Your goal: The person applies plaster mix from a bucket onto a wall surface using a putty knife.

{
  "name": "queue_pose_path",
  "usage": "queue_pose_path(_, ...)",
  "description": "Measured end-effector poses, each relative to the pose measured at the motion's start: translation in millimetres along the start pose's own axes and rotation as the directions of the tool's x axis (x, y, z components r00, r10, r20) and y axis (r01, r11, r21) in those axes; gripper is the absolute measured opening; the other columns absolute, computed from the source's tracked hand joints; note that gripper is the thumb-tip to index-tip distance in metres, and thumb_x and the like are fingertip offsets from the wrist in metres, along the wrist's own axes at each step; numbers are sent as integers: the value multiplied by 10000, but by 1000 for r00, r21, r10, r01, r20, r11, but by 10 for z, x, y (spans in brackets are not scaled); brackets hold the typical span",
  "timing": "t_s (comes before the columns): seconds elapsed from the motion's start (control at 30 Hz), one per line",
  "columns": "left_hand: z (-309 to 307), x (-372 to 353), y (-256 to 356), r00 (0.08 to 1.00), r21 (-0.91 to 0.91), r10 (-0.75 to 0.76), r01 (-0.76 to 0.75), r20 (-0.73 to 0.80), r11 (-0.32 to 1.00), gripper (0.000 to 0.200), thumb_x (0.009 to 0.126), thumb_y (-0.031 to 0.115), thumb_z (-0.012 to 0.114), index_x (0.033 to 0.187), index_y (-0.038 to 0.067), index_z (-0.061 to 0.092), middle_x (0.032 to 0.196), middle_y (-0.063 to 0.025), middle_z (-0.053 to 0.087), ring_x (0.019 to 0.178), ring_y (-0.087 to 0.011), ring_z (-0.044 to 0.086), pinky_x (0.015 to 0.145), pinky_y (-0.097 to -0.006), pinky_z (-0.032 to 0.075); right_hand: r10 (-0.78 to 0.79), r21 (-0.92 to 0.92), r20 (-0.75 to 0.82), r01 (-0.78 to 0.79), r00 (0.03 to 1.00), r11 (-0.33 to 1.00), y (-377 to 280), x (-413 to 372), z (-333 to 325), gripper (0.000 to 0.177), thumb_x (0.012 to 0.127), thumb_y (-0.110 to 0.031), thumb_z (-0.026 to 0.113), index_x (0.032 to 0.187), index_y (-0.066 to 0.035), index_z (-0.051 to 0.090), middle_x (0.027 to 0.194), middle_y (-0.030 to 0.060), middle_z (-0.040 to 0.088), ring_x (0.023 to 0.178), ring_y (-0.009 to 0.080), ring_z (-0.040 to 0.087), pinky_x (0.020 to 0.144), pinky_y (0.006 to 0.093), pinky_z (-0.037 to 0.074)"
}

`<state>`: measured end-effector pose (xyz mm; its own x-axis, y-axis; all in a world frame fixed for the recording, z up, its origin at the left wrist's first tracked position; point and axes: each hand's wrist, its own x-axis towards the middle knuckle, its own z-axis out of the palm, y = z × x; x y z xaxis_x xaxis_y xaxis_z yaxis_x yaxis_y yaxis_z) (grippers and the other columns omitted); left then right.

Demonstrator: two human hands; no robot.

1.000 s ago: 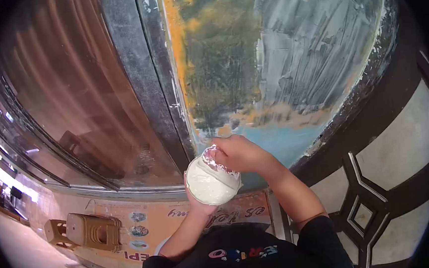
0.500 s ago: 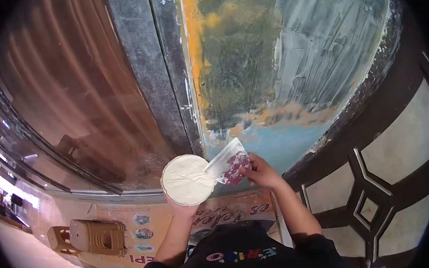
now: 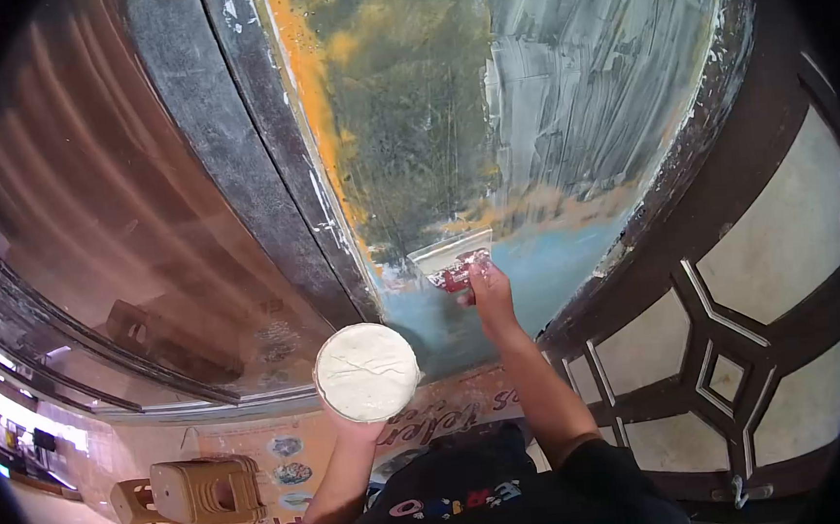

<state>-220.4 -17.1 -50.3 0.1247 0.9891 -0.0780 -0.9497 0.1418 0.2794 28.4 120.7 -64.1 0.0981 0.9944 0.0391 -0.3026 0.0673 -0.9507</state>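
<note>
Since the prev. frame, R hand [image 3: 485, 291] has taken the scraper [image 3: 454, 260] from beside the tub [image 3: 366, 373] up to the wall [image 3: 411, 136], & the blade has turned from slanted to near level. Tub's now apart from scraper.

R hand: fingers closed on scraper's red, paste-smeared handle, thumb on the near face. Blade edge is at the wall's lower part, around where orange/grey meets blue; can't tell if it's touching.

L hand [image 3: 353, 424] grips tub from below, in front of wall's lower L corner; most fingers hidden under it. Tub's open side faces cam., full of off-white paste w/ a creased surface.

Wall is patchy: orange strip at L edge, dark green-grey mid, pale grey streaks on R, blue at bottom. L of wall: dark frame [image 3: 226, 129], then window [image 3: 95, 216]. R of wall: brown door [image 3: 699, 286] w/ pale panels. Below & L of wall: stacked stools [image 3: 207, 491] by a banner [image 3: 266, 433].
</note>
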Motion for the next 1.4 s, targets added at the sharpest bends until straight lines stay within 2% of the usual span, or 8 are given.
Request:
queue_pose_path(0.17, -93, -150, 21, 999, -4, -49, 49, 9, 999, 747, 972, 653, 365, 1515, 144, 415, 1564, -144, 406, 1418, -410, 398, 1159, -640, 301, 157, -40, -43, -159, 987, 986, 311, -352, -200, 268, 1039, -273, 566, 1163, -38, 605, 898, 35, 682, 622, 96, 611, 517, 261, 473)
queue_pose_path(0.27, -94, -163, 28, 999, 18, -33, 33, -14, 999, 734, 969, 645, 377, 1503, 146, 435, 1540, -139, 441, 1405, -406, 420, 1162, -616, 317, 69, 77, -50, -65, 996, 995, 126, -449, -147, 276, 1041, -279, 561, 1171, -38, 599, 885, 30, 670, 625, 96, 607, 518, 263, 474)
queue_pose_path(0.5, 4, -131, -49, 997, 12, -70, 70, -24, 997, 721, 968, 636, 377, 1489, 144, 453, 1517, -143, 470, 1381, -395, 455, 1146, -619, 343, -64, -146, -23, 60, 998, 988, 105, -63, -34, 307, 1037, -320, 560, 1117, -28, 613, 858, 28, 666, 560, 95, 568, 515, 253, 465)
queue_pose_path(0.67, -133, -174, -68, 996, 32, -93, 92, 17, 995, 752, 974, 658, 353, 1516, 138, 397, 1561, -150, 399, 1407, -387, 422, 1146, -620, 343, 99, -159, -71, -109, 993, 981, 396, -504, -229, 322, 1035, -345, 569, 1112, -35, 608, 858, 26, 649, 570, 92, 556, 529, 249, 462)
queue_pose_path(0.9, -132, -157, -163, 990, -152, -124, 114, -63, 982, 684, 1009, 587, 346, 1499, 116, 422, 1534, -169, 436, 1383, -420, 443, 1125, -671, 337, -185, -101, -49, 180, 981, 979, -178, -135, -52, 287, 1050, -291, 530, 1146, -34, 615, 854, 30, 663, 624, 100, 588, 552, 269, 487)
queue_pose_path(1.07, -212, -263, -243, 996, -130, -86, 86, 9, 988, 725, 988, 614, 363, 1519, 121, 401, 1563, -157, 405, 1409, -417, 413, 1152, -660, 300, 87, -161, -160, -113, 983, 980, 83, -309, -127, 278, 1054, -314, 512, 1063, -55, 613, 725, -24, 544, 519, 84, 496, 477, 280, 429)
queue_pose_path(1.2, -149, -329, -301, 998, -194, -54, 55, 11, 980, 735, 978, 629, 351, 1505, 122, 424, 1536, -167, 437, 1396, -408, 432, 1154, -624, 325, 224, -272, 49, -203, 973, 941, 298, -542, -558, 289, 1053, -324, 514, 1082, -60, 625, 763, -26, 569, 573, 74, 520, 529, 271, 463)
queue_pose_path(1.4, -19, -407, -423, 999, -202, -42, 47, 31, 978, 779, 948, 670, 381, 1507, 128, 423, 1540, -167, 431, 1400, -421, 422, 1156, -625, 321, 152, 8, 172, -156, 973, 988, -109, -720, -592, 308, 1050, -315, 495, 1155, -56, 622, 913, -15, 633, 737, 58, 579, 634, 244, 487)
